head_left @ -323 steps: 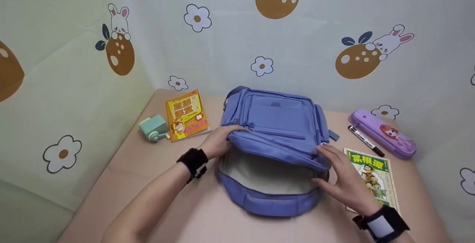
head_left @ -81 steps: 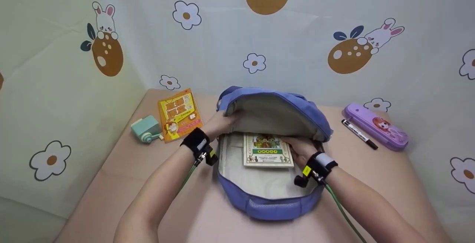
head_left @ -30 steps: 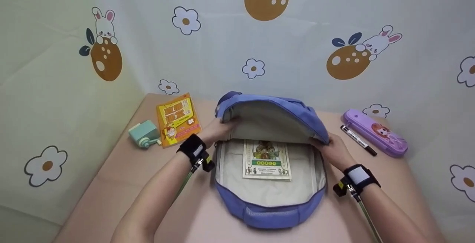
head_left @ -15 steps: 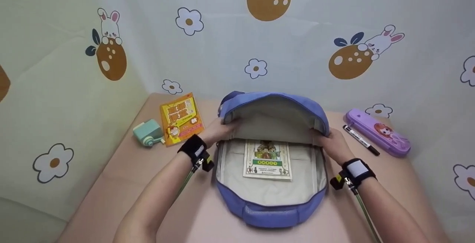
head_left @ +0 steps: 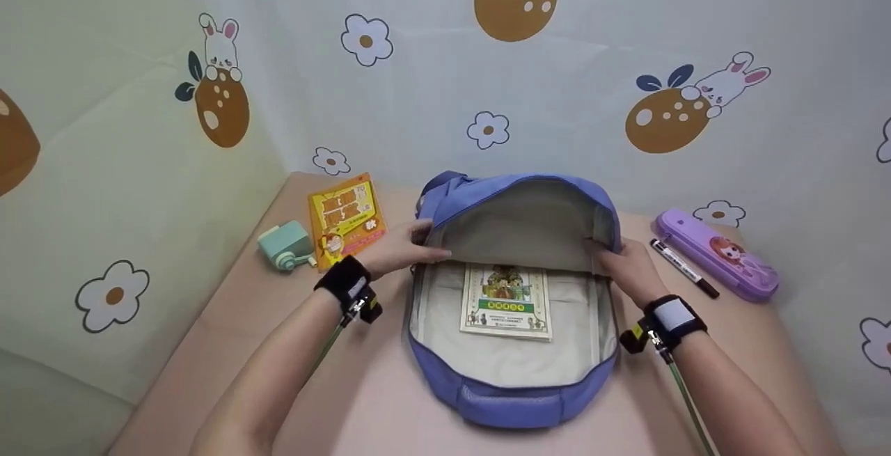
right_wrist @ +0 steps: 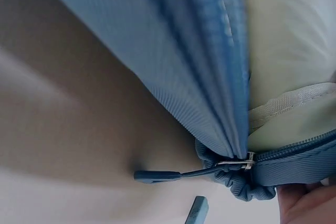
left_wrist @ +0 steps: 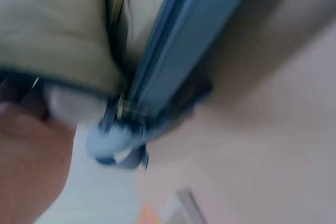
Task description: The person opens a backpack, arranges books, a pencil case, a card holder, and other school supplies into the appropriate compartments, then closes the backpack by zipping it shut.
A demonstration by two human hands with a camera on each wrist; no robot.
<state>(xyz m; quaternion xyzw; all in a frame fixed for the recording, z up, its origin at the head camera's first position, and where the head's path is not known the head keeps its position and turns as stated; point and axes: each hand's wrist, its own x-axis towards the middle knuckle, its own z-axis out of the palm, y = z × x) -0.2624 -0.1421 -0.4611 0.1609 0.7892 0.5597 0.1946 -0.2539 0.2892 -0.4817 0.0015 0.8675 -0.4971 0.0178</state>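
A blue backpack (head_left: 511,411) lies unzipped on the table, its front flap (head_left: 522,223) lifted so that the pale lining shows. Inside lies a book (head_left: 507,306) with a green title band, its top part hidden under the flap. At the flap's left edge is my left hand (head_left: 404,247), thumb at the lining side and other fingers around the outer side. My right hand (head_left: 633,268) grips the right edge, thumb inside. In the right wrist view, a zipper pull (right_wrist: 157,176) hangs at the bag's side, near the fingers (right_wrist: 304,203).
An orange and yellow book (head_left: 348,219) and a mint-green pencil sharpener (head_left: 284,244) with a crank lie to the left. On the right are a black-and-white marker (head_left: 686,269) and a purple pencil case (head_left: 717,254). A patterned curtain (head_left: 418,94) stands behind the table.
The green book has gone from the table into the backpack, and the right hand has moved from it to the flap. Lately the flap's right side rose; the left hand shifted slightly outward.
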